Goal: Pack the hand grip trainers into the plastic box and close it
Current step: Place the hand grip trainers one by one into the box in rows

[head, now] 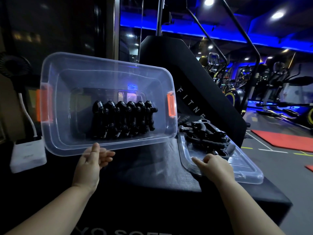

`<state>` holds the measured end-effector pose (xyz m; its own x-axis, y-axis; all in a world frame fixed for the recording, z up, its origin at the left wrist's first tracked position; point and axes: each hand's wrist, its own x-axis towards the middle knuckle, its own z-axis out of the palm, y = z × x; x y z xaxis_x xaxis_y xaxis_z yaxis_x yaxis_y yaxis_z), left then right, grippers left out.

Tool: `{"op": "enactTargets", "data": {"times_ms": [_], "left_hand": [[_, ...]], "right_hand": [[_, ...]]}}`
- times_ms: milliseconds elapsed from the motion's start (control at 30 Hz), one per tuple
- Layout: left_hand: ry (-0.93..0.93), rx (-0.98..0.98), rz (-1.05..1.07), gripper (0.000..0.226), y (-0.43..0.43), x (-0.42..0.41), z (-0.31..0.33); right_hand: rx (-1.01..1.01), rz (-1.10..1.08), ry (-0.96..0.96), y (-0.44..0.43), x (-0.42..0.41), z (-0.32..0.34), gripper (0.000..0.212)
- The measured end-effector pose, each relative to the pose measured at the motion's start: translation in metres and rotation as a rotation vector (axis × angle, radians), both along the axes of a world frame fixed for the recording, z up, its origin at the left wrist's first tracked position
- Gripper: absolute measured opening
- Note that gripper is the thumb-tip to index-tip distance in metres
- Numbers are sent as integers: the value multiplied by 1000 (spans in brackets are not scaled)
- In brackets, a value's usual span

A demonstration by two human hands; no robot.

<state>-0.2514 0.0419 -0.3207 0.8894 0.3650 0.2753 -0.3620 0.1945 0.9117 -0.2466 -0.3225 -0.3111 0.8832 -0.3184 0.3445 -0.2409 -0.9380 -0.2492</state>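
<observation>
A row of black spring-loaded hand grip trainers [124, 120] already lies packed side by side inside the clear rectangular plastic box [81, 143], towards its right half, their handles running front to back while the row itself runs along the box's long axis. That box has an orange latch [171, 104] at its right end and another at its left, and it sits open on a black padded platform [152, 180], its long axis left to right.

A second heap of black hand grip trainers [207, 136] rests on the clear flat plastic lid [250, 173], which lies just right of the box on the same platform, its far corner close to the box's right end.

The left hand [92, 162] hovers at the box's near rim, fingers loosely spread and palm turned up, holding nothing; whether a fingertip touches the rim I cannot tell. The right hand [213, 164] is over the near part of the lid, fingers curled loosely, index extended leftward, with nothing visibly in its grasp.

The loose heap lies just beyond the right hand, away from the body, so that hand is plainly the nearer one. Judging by this, the next pick falls to the right hand, which then must carry leftward over the box's right end to the bare floor beside the packed row.
</observation>
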Motion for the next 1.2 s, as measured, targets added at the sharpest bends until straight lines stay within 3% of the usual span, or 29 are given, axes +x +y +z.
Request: {"op": "enactTargets", "data": {"times_ms": [400,600,767,1200], "left_hand": [[-6,-2,-7,35,1,0,-1],[-9,-9,5,36,0,1,-2],[-7,-7,21,37,0,2,-4],[4,25,70,36,-1,2,-5]], "right_hand": [[65,28,-30,0,-4,7,54],[50,62,-228,9,15,30,53],[19,75,-259,10,53,59,41],[-269,185,-13,26,154,79,36]]}}
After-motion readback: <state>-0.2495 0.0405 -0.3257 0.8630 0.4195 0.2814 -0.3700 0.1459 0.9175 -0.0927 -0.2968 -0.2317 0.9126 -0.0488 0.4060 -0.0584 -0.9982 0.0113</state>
